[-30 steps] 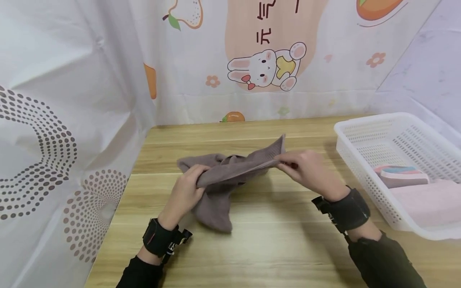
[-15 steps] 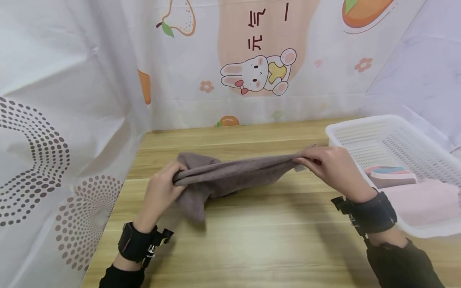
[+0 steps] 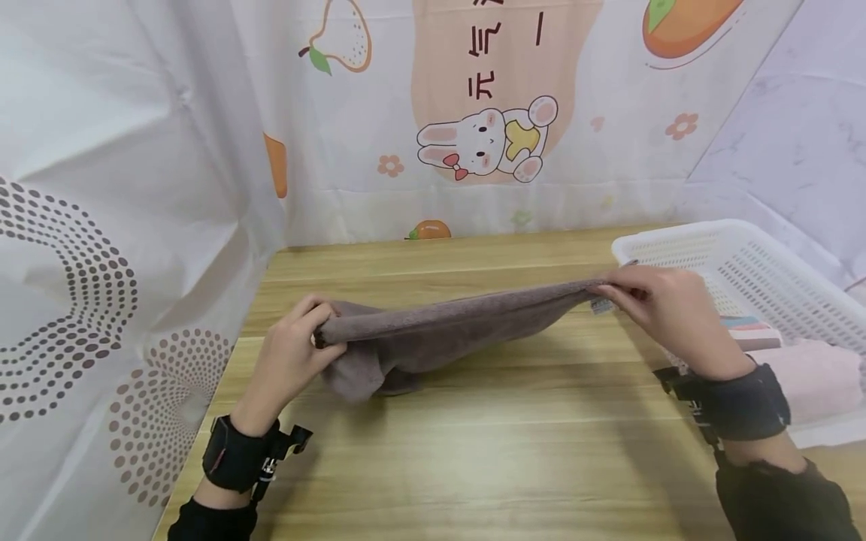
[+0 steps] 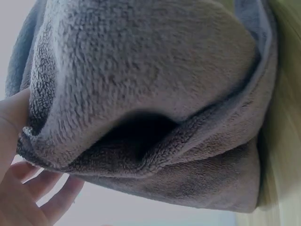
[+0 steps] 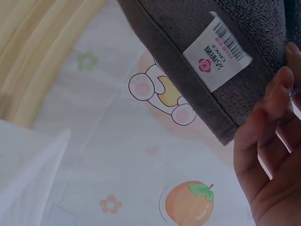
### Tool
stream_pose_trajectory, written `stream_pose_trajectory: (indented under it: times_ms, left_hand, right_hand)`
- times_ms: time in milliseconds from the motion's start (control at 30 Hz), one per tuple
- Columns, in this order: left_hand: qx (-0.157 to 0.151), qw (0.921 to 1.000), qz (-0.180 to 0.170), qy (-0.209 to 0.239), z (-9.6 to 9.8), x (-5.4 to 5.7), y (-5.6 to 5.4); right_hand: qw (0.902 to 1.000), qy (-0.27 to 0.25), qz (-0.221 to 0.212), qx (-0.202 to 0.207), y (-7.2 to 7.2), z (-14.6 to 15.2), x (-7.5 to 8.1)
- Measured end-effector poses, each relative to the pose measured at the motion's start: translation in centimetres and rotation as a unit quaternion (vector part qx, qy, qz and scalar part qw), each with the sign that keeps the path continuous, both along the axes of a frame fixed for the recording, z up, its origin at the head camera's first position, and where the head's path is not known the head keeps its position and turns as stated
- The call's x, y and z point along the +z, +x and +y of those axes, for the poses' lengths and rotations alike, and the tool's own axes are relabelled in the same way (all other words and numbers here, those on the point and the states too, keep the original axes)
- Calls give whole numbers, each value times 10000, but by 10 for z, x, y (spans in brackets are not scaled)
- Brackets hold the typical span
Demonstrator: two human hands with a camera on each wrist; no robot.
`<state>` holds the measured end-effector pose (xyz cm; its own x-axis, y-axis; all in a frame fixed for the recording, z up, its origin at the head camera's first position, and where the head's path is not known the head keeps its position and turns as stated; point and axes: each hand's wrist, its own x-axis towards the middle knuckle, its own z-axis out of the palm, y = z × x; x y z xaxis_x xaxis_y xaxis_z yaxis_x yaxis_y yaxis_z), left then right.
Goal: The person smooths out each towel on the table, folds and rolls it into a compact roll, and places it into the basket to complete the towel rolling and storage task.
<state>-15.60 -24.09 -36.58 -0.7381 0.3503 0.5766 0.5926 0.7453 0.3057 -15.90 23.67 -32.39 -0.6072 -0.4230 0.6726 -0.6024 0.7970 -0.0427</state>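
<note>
Behind the wooden desk [image 3: 473, 458] hangs a white printed sheet [image 3: 352, 143], filling the upper middle of the head view. From my distant place, I see the grey-brown towel [image 3: 467, 330] in the centre of the frame, held between both hands. At left centre, the left hand [image 3: 292, 349] grips one end; at right centre, the right hand [image 3: 679, 315] pinches the other, near a white label [image 5: 217, 56] that the right wrist view shows me. Compared with one second ago, the hands are wider apart, and the right one now overlaps the white basket [image 3: 758, 263] at the right. The towel's upper edge is therefore drawn almost straight. In my judgement, the cloth is better extended but not fully spread, because its lower left part still looks bunched.
</note>
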Motion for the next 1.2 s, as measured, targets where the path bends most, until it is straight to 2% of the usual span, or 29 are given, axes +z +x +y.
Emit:
stream_pose_trajectory:
  times_ms: [200, 367, 567, 667, 867, 1000, 1100, 1200]
  left_hand:
    - [-110, 9993, 342, -69, -4, 9, 3]
    - [-40, 9982, 593, 1, -11, 11, 5]
    - [404, 9931, 1093, 128, -35, 12, 12]
    - [657, 9918, 1088, 112, -51, 13, 19]
    - [1175, 9871, 1064, 216, -71, 21, 27]
    - [1442, 9847, 896, 400, -76, 29, 34]
    - [1644, 9811, 846, 561, -78, 36, 39]
    - [1830, 9754, 1010, 698, -81, 41, 43]
  right_hand:
    - [9999, -37, 116, -92, 0, 7, 4]
    - [9997, -62, 124, -225, 0, 12, 3]
    - [9970, -278, -26, -726, 7, 31, 1]
    - [9956, -264, -90, -899, 11, 46, 1]
    - [9950, -137, -112, -987, 18, 68, 4]
    - [9962, -131, -244, -820, 23, 73, 8]
    - [9981, -140, -41, -604, 25, 73, 12]
    - [9988, -283, 198, -348, 26, 72, 17]
